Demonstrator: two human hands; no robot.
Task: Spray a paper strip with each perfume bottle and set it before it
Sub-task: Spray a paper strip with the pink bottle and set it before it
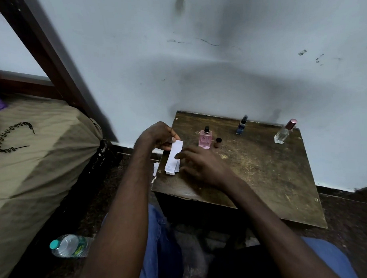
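Note:
Three perfume bottles stand on a worn wooden table [263,177]: a pink one [205,138] with its brown cap [218,142] off beside it, a small dark blue one [242,125] at the back, and a clear one with a pink cap [284,132] at the right. My left hand [157,135] pinches the top end of a white paper strip [175,149] above the table's left corner. A small stack of white strips [172,167] lies below it. My right hand [198,162] hovers over the stack, its fingertips at the strips.
A pale wall rises right behind the table. A beige mattress or cushion [33,154] and a dark wooden frame [51,60] fill the left. A plastic water bottle [68,245] lies on the floor at lower left. Paper scraps [155,171] hang off the table's left edge.

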